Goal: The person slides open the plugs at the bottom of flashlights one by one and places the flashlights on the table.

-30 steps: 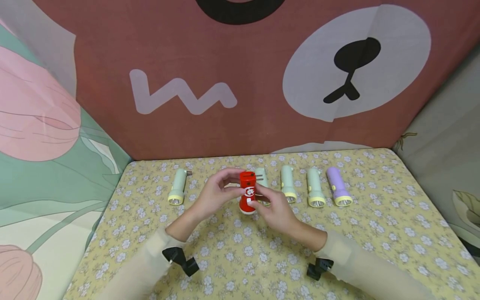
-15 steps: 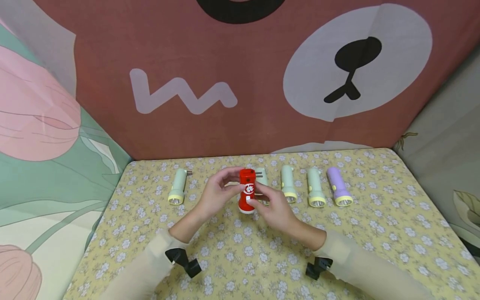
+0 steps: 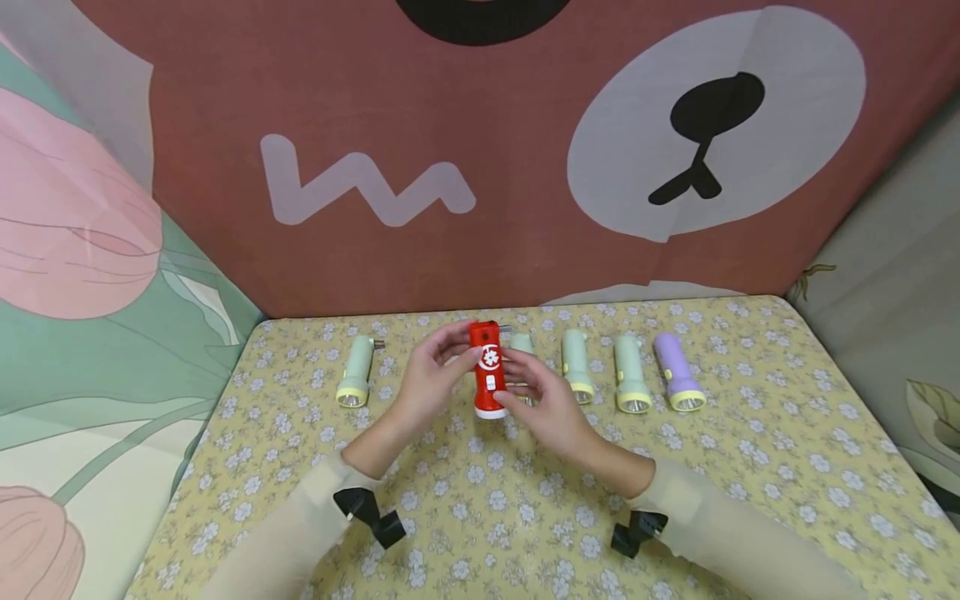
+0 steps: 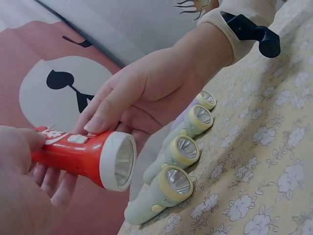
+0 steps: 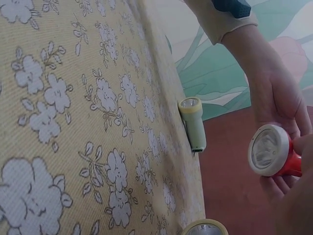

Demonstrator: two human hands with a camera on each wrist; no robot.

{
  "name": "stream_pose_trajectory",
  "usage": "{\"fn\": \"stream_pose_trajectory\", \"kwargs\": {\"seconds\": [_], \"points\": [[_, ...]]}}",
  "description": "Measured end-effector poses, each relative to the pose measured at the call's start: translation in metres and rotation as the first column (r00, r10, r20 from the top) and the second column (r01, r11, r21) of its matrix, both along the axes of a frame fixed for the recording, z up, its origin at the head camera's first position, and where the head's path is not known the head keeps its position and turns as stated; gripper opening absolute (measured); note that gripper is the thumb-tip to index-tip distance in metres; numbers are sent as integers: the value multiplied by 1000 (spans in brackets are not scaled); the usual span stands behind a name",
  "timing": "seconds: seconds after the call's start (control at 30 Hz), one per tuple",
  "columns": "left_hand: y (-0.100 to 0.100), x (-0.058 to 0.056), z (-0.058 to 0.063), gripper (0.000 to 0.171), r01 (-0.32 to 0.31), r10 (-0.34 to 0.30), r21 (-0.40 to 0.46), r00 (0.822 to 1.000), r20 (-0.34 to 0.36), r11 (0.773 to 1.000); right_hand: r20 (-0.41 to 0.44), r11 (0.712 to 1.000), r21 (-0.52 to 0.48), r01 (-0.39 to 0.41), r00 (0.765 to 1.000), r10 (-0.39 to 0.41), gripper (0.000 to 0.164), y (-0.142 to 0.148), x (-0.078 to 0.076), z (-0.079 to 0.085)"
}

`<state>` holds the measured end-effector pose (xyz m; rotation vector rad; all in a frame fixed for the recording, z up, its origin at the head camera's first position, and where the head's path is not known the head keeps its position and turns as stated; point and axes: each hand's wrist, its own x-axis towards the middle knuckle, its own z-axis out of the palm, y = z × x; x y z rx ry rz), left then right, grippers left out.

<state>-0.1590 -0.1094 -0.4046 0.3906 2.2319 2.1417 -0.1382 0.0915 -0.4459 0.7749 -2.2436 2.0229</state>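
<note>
A red flashlight (image 3: 489,358) with a white rim, a white flower print and a white switch is held above the table in both hands, lens end down. Metal plug prongs (image 3: 505,327) stick out sideways near its top. My left hand (image 3: 427,379) grips the upper body, thumb on the front by the print. My right hand (image 3: 551,408) holds the lower part; in the left wrist view its thumb (image 4: 100,117) lies beside the switch. The white-rimmed lens (image 5: 266,150) faces the right wrist camera and looks unlit. A pale green flashlight (image 3: 521,342) behind is partly hidden.
Along the back of the flowered tablecloth (image 3: 480,500) lie more flashlights: a green one (image 3: 356,371) at left with prongs out, two green ones (image 3: 576,365) (image 3: 632,373) and a purple one (image 3: 677,371) at right. A red printed cloth wall (image 3: 360,267) rises behind the table.
Both hands have raised the red flashlight away from me and slightly left. It has tilted, so its front shows more and its top less. The flashlights on the table have not moved.
</note>
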Motion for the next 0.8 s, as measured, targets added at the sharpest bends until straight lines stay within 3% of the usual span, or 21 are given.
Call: {"fn": "stream_pose_trajectory", "kwargs": {"seconds": [0.2,0.4,0.6,0.8], "points": [[0,-3,4,45,-21,18,63,999,42,998,-18,999,-28,-43,999,42,66,2,1,1],[2,-6,4,45,-53,47,94,997,60,994,-74,997,17,-74,994,75,83,2,2,3],[3,-7,4,43,-81,73,109,995,71,991,-95,998,23,-58,994,60,78,0,4,4],[2,-7,4,45,-68,65,91,997,40,994,-79,999,8,-52,995,52,74,0,3,5]]}}
